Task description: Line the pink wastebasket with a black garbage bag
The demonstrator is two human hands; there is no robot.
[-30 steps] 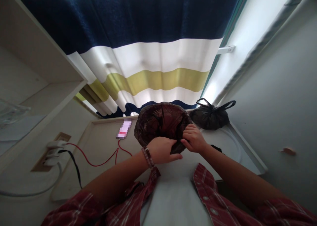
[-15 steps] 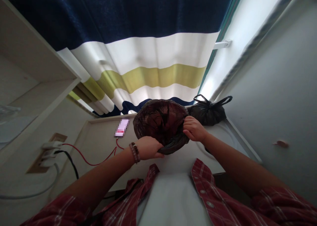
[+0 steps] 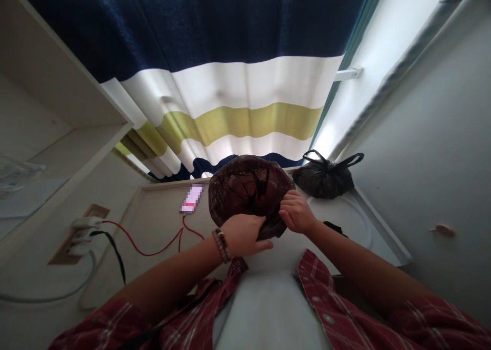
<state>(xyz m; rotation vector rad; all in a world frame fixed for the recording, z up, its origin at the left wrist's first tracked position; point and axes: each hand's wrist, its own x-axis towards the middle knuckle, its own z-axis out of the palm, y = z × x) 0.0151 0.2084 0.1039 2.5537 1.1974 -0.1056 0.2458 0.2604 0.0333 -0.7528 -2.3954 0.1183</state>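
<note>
A dark, thin plastic garbage bag (image 3: 236, 186) is spread over a round shape with its mouth facing up. Reddish tones show through its creased inside, and whatever lies beneath it is hidden. My left hand (image 3: 243, 235), with a beaded bracelet at the wrist, is at the near edge of the bag. Its fingers reach over the edge and the thumb lies along the outer side, with the plastic between them. On the right edge, my right hand (image 3: 298, 212) is closed with curled fingers around a gathered part of the bag.
A tied black bag (image 3: 324, 176) with two loop handles sits behind my right hand. A phone (image 3: 192, 199) on a red cable (image 3: 146, 252) lies to the left. Plugs (image 3: 82, 235) fill a wall socket beside a shelf (image 3: 92, 145). A striped curtain (image 3: 245, 122) hangs behind.
My left hand has slid right along the bag's near edge, closer to my right hand. The right hand keeps its grip on the edge. The whole view has shifted slightly.
</note>
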